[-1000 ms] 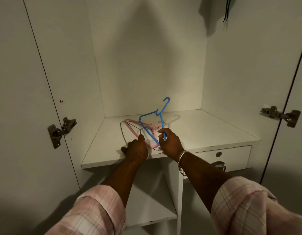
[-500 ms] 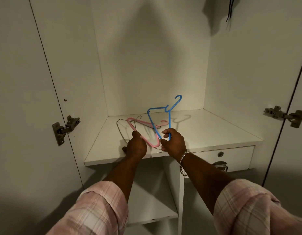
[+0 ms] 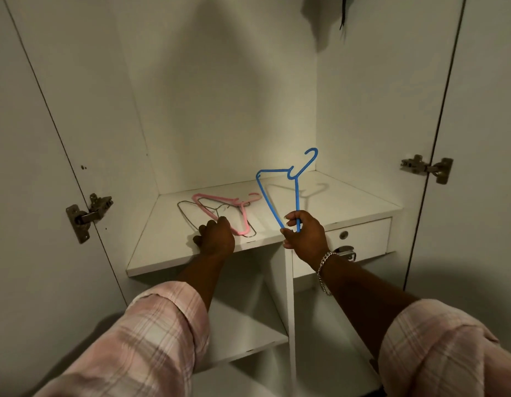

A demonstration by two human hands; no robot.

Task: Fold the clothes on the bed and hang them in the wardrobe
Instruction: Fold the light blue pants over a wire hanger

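Three hangers are in play inside the open wardrobe point(image 3: 225, 96), and only one has left the shelf point(image 3: 348, 204). The right hand point(image 3: 305, 237) pinches the blue hanger point(image 3: 277, 196) at its narrow corner, fingers and thumb curled round the two thin bars where they meet. Held there, the frame stands upright above the shelf with its hook point(image 3: 310, 159) at the top right, which looks like a way to lift it free of the others without snagging.

The left hand point(image 3: 215, 237) rests on the front of the shelf with curled fingers touching the tangle of the pink hanger point(image 3: 237, 209) and the wire hanger point(image 3: 191, 214). Whether it actually grips either one cannot be told, as the knuckles hide the fingertips. A fair guess is that it is pinning them down so they stay flat while the blue one comes away.

Both remaining hangers lie overlapped on the left half of the shelf, well apart from the drawer point(image 3: 360, 239) below on the right. No clothes or bed are in view, so this step seems to be fetching a hanger first.
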